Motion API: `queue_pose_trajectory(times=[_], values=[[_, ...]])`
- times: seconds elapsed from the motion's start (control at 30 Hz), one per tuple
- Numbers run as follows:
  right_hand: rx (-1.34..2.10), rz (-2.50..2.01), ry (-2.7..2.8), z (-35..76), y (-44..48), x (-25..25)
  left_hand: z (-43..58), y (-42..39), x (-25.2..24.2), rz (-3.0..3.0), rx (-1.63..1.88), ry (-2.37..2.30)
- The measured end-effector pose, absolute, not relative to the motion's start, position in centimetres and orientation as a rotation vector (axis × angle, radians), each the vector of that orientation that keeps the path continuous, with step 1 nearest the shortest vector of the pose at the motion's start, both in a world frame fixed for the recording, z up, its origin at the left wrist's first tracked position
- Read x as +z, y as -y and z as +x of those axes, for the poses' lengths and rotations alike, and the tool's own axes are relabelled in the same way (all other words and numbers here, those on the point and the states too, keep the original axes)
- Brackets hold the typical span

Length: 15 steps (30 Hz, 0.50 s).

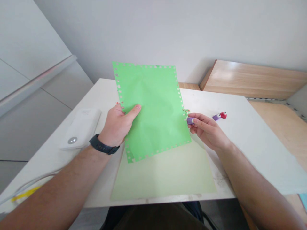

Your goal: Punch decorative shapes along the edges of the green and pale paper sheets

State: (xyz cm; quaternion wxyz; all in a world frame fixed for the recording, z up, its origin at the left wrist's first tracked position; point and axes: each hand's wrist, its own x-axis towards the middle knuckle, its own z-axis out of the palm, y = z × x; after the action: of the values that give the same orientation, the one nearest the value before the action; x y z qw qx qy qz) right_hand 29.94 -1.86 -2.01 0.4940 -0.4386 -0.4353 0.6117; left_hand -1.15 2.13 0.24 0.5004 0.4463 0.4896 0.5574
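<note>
A bright green sheet of paper point(157, 99) is held up at a tilt above the table, with small punched holes running along its edges. My left hand point(118, 123) grips its left edge, thumb on the front and fingers hidden behind. At the right edge, my right hand point(207, 127) pinches a small purple hole punch point(190, 120) against the paper. Colourful paper bits show beside that edge just above the punch. Beneath, a pale green sheet point(165, 175) lies flat on the white table point(240, 159).
To the right lie a small purple piece point(216, 117) and a red piece point(223, 115), each with an eye-like spot. A white power bank point(82, 126) rests at the left. Near my left forearm are a cable point(35, 179) and a yellow strip point(26, 193). Wooden boards point(251, 78) stand behind.
</note>
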Motion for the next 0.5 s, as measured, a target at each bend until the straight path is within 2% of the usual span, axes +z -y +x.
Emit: queue_pose_trajectory(times=[0.5], values=[[1.412, -1.15, 1.082, 29.56, 1.88, -1.94, -1.11, -1.96, 0.56, 1.143, 1.352, -1.212]])
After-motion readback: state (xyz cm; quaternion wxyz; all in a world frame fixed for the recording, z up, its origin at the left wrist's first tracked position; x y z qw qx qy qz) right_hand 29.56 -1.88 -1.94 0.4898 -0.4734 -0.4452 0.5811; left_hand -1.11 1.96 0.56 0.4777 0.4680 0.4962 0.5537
